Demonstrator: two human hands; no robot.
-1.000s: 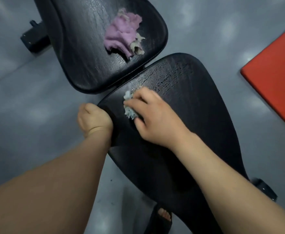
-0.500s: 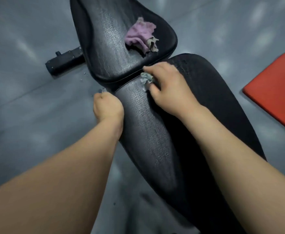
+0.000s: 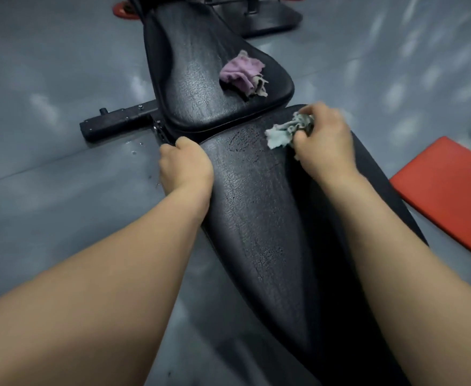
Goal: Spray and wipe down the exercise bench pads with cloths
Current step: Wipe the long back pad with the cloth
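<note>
Gripping the near black vinyl pad (image 3: 256,218) with our left hand (image 3: 185,165), we are pinching a crumpled pale-blue cloth (image 3: 283,133) in our right hand (image 3: 326,146).

Person, two limbs in view.
1. Left forearm (image 3: 111,274): bare from the wrist to the lower frame edge.
2. Left hand (image 3: 185,162): bare; back of hand, knuckles and thumb show, other fingers mostly hidden.
3. Right forearm (image 3: 390,260): bare from the wrist to the frame edge.
4. Right hand (image 3: 326,146): bare; outline softened by motion blur, nails too blurred to tell.
</note>
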